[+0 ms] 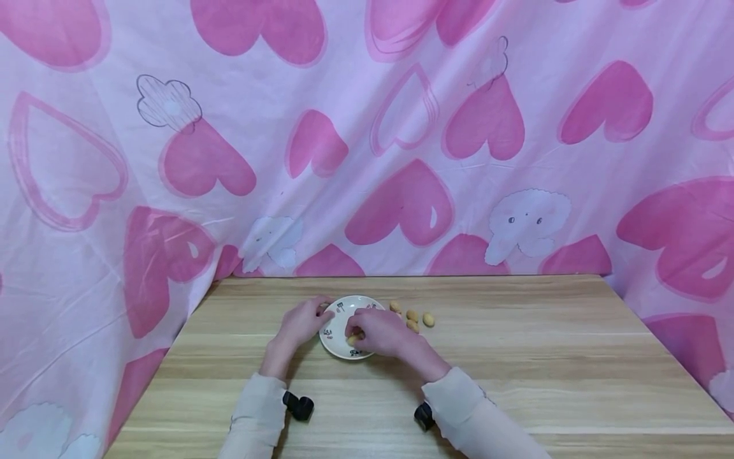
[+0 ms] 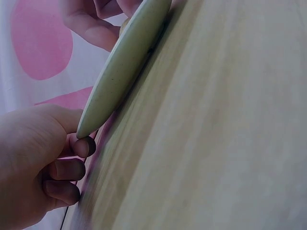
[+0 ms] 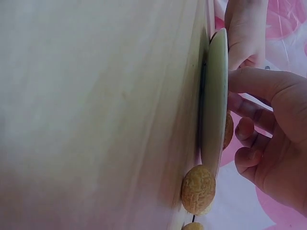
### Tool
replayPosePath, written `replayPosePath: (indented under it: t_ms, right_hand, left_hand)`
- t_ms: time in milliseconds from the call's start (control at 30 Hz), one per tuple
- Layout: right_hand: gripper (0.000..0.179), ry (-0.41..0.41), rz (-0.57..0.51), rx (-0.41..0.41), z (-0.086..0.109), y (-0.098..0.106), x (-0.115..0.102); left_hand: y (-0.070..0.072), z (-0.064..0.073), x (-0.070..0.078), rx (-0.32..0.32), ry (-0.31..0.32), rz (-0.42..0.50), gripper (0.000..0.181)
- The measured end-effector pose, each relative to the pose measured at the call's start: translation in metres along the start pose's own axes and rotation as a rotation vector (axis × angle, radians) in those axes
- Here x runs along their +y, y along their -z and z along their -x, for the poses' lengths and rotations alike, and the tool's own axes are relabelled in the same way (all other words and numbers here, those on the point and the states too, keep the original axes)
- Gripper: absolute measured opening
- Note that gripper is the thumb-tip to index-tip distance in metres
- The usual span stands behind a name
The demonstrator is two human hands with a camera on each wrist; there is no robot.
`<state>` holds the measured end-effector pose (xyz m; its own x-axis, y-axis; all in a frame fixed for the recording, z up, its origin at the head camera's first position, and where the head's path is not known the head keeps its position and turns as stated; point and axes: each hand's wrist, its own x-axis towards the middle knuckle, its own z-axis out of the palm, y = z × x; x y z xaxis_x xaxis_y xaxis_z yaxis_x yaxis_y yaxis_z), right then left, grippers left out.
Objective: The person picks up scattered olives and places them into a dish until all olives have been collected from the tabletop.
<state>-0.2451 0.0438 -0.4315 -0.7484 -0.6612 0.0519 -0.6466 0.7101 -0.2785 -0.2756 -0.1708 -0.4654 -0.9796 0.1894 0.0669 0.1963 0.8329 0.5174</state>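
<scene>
A shallow white plate (image 1: 339, 320) with small dark and red printed motifs lies on the table. At its left rim, my left hand (image 1: 301, 322) pinches the edge; in the left wrist view the thumb is on top and a finger is below the plate (image 2: 115, 81). Over the plate's right side reaches my right hand (image 1: 383, 329), fingers curled about a tan walnut (image 1: 352, 340) low over the plate. Its fingertips are partly hidden. Several more walnuts (image 1: 429, 319) lie on the table right of the plate; one wrinkled walnut (image 3: 198, 189) shows close up in the right wrist view.
The wood-grain table (image 1: 550, 370) extends out to both sides. Behind and beside it hangs a pink cloth (image 1: 367, 191) printed with hearts. A black wrist device (image 1: 299, 406) is at the left cuff, and another black device (image 1: 424, 416) at the right.
</scene>
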Motion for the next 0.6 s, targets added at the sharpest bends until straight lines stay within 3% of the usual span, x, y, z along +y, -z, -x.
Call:
replayPosePath:
  t_ms: [333, 600]
  right_hand:
    - [0.014, -0.024, -0.099, 0.040, 0.013, 0.012, 0.003]
    - [0.012, -0.039, -0.120, 0.091, 0.025, 0.018, 0.017]
  left_hand:
    - [-0.001, -0.001, -0.001, 0.012, -0.008, 0.016, 0.031]
    - [-0.001, 0.000, -0.001, 0.020, -0.006, -0.003, 0.031]
